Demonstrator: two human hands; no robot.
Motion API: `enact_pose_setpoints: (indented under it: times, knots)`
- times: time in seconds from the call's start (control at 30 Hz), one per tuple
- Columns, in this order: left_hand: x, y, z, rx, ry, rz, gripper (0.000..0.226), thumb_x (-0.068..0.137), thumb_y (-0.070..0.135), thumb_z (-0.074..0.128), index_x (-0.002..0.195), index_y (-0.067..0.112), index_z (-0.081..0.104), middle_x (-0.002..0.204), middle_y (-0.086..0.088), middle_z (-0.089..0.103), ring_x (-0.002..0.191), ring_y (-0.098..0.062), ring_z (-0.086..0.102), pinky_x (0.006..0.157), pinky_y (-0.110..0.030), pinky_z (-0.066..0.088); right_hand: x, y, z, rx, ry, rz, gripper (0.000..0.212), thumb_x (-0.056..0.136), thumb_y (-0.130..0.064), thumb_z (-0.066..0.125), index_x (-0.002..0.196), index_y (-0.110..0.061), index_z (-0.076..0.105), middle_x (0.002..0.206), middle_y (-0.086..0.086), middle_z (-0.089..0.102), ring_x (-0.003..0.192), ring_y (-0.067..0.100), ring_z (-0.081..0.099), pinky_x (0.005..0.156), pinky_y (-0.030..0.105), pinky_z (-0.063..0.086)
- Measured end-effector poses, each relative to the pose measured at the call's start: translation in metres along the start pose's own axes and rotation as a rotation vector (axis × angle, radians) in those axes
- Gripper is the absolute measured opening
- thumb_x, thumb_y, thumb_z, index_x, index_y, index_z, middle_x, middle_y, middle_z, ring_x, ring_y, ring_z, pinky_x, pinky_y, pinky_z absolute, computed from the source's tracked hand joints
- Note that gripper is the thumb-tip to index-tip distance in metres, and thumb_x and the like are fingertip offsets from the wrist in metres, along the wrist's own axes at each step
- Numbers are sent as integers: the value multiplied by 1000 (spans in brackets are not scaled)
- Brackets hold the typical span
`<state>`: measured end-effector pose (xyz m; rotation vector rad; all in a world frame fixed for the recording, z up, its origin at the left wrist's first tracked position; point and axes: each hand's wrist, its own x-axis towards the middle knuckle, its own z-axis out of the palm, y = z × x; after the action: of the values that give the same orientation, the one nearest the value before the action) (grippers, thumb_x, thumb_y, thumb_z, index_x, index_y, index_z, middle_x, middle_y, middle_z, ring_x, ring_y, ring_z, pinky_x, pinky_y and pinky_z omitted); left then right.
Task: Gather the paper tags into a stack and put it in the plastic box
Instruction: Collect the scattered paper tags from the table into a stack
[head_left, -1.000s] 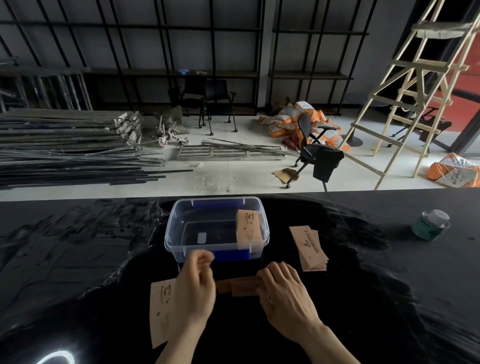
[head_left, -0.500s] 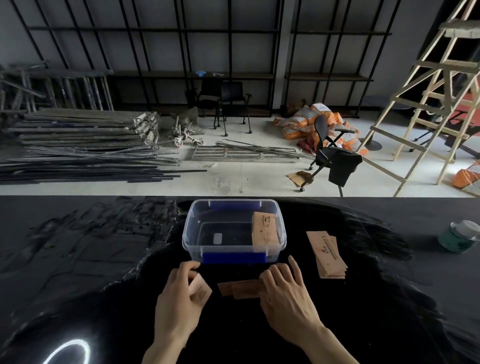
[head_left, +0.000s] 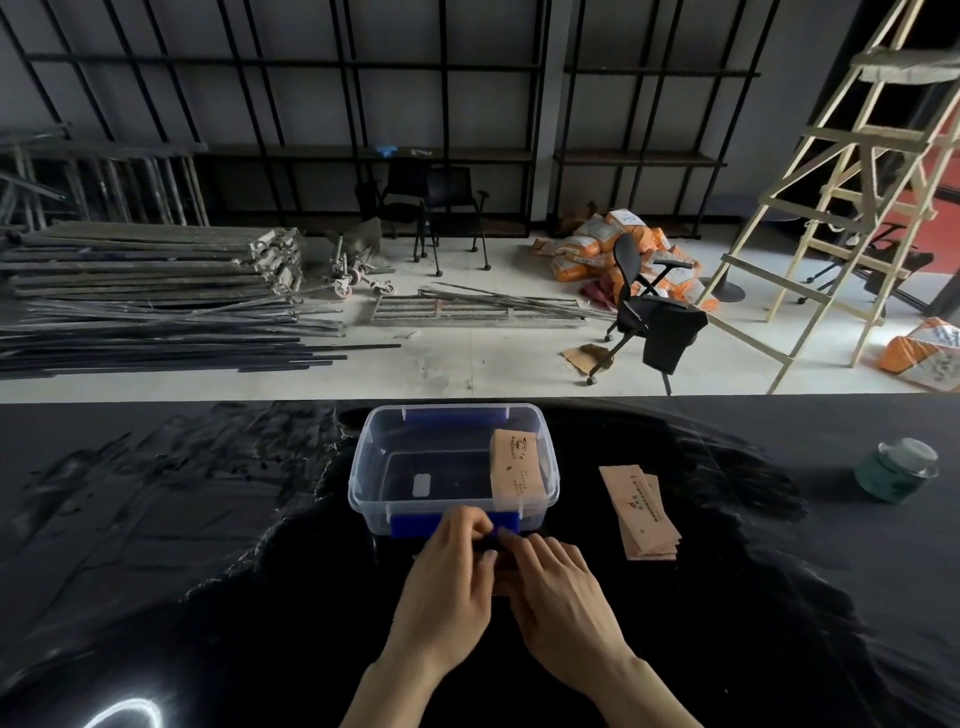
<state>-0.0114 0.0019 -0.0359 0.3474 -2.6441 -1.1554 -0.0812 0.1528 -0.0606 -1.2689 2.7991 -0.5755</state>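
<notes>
A clear plastic box (head_left: 363, 470) with blue clips stands on the black table. A stack of brown paper tags (head_left: 517, 467) leans against the box's right inner wall. Another fanned stack of tags (head_left: 641, 512) lies on the table to the right of the box. Just in front of the box, my left hand (head_left: 452, 577) and my right hand (head_left: 558, 592) meet over a small pile of tags (head_left: 502, 586). Both hands grip that pile and hide nearly all of it.
A green glass jar (head_left: 896, 470) stands at the table's far right. The table's far edge (head_left: 208, 401) runs just behind the box. Beyond it the floor holds metal bars, chairs, sacks and a wooden ladder.
My left hand carried a tag from the left to the pile under my right hand. Both hands are now together in front of the box.
</notes>
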Motion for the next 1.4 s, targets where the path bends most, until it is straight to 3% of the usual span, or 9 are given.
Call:
enact_pose_setpoints:
  times: [0.13, 0.4, 0.53, 0.63, 0.73, 0.83, 0.97, 1.2, 1.4]
  knots:
    - [-11, -26, -9, 59, 128, -67, 31, 94, 37, 61, 123, 35, 49, 120, 20, 53, 110, -1, 55, 98, -28, 51, 4, 0, 1, -35, 50, -23, 29, 97, -35, 54, 124, -26, 53, 123, -5, 61, 109, 16, 57, 95, 31, 48]
    - [-7, -13, 3, 65, -232, -72, 50, 93, 28, 60, 139, 39, 42, 141, 16, 54, 126, -2, 54, 109, -32, 50, 9, -4, 4, -123, -42, 23, 53, 94, -42, 57, 141, -26, 39, 144, -2, 48, 132, 22, 43, 116, 40, 35]
    - [-5, -12, 5, 274, -229, -76, 55, 95, 21, 62, 145, 32, 40, 145, 12, 52, 132, -9, 51, 115, -34, 43, 11, -7, 1, -93, -47, 10, 51, 93, -41, 59, 139, -28, 40, 141, -4, 49, 127, 19, 46, 111, 36, 39]
    - [-3, -12, 2, 241, -186, -127, 46, 94, 20, 64, 134, 37, 50, 131, 17, 60, 120, -5, 59, 107, -31, 49, 3, 0, -2, 122, 88, 128, 58, 87, -38, 68, 137, -31, 41, 131, -9, 50, 117, 12, 50, 98, 27, 44]
    - [2, -7, 11, -70, -116, -201, 29, 93, 24, 68, 110, 44, 57, 108, 19, 71, 101, 3, 67, 96, -31, 57, -7, 11, -6, 571, 266, 450, 64, 84, -31, 83, 135, -31, 43, 116, -15, 61, 100, 3, 64, 82, 23, 56]
    - [12, 9, 31, -306, -133, -264, 26, 93, 27, 69, 114, 38, 59, 114, 14, 72, 100, 2, 69, 90, -26, 61, -13, 18, -16, 1048, 265, 656, 51, 88, -13, 80, 128, -24, 50, 105, 0, 74, 91, 6, 74, 73, 26, 62]
    - [28, 37, 58, -418, -182, -300, 28, 92, 42, 67, 118, 35, 58, 112, 12, 72, 96, 0, 71, 80, -22, 62, -16, 35, -30, 1297, 474, 735, 39, 88, -1, 77, 118, -22, 62, 102, 8, 79, 90, 19, 77, 73, 37, 64]
    - [80, 74, 99, -245, -234, -392, 23, 94, 51, 61, 106, 30, 62, 105, 11, 69, 89, -4, 65, 81, -25, 58, -3, 99, -54, 996, 506, 781, 20, 90, -17, 78, 109, -23, 74, 90, 2, 81, 78, 18, 78, 64, 35, 63]
    - [107, 86, 134, -9, -234, -494, 41, 93, 50, 57, 121, 21, 62, 117, -2, 71, 105, -22, 69, 91, -35, 55, 25, 134, -56, 522, 387, 809, 25, 85, -18, 73, 109, -25, 76, 103, 0, 76, 91, 16, 70, 80, 32, 57]
